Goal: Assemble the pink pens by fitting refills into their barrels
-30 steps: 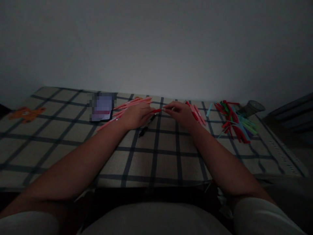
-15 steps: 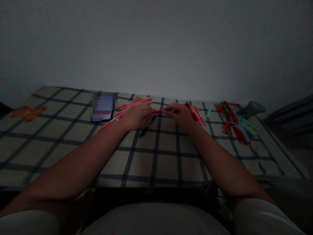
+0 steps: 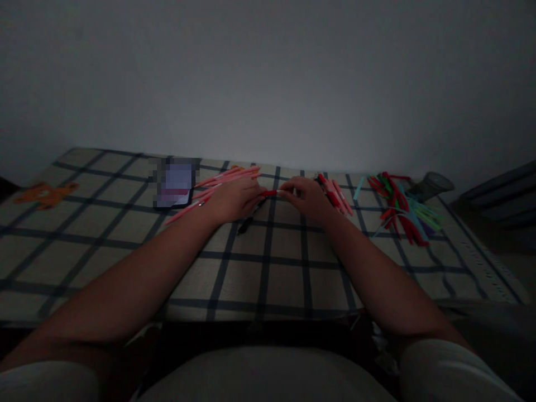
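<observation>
Between my hands lies a short red stick-like piece (image 3: 271, 192), thin and level. My left hand (image 3: 238, 198) pinches its left end, and my right hand (image 3: 305, 195) has its fingertips closed at the right end. Several pink sticks (image 3: 226, 177) lie beside and partly behind my left hand. A dark pen-like object (image 3: 246, 224) rests on the cloth just below my left fingers. Close to the right hand is a small group of red and pink pieces (image 3: 335, 192).
A checked cloth (image 3: 285, 285) covers the table. A tablet or phone (image 3: 176, 184) lies at left, an orange bear-shaped item (image 3: 46, 195) farther left. Coloured strips (image 3: 402, 215) and a clear flared container (image 3: 433, 184) are at right. A wall (image 3: 268, 84) rises behind.
The fingers of my right hand have shifted slightly at the end of the red piece. My left hand and the things on the table look nearly the same.
</observation>
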### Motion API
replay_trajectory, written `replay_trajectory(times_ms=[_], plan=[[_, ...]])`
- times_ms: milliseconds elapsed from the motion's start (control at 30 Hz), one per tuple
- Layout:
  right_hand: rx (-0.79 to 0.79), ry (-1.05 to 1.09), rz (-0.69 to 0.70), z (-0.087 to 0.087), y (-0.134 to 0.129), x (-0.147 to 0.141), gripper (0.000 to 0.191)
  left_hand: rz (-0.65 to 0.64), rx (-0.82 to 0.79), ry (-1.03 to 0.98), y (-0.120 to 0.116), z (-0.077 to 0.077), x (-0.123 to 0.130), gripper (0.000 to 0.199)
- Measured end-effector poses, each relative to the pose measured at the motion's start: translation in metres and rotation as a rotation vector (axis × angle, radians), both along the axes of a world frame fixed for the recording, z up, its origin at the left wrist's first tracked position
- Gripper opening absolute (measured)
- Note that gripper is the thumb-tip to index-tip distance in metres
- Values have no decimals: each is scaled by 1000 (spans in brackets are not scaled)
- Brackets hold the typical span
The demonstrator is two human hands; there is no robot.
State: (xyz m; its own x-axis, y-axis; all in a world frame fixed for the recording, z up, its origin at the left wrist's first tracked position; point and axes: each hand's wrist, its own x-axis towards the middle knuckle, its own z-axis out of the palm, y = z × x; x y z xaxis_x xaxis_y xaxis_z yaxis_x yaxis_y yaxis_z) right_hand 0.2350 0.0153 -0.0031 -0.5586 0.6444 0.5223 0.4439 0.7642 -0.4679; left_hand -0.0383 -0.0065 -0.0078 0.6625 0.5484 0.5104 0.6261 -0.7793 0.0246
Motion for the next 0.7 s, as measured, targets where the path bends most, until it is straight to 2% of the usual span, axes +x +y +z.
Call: replay_trajectory(times_ms=[400, 700], plan=[[30, 35, -13, -5, 4, 2, 17, 34, 24, -64, 8, -3, -8, 31], [13, 38, 23, -4, 1, -1, 18, 29, -29, 9, 0, 2, -4, 36]])
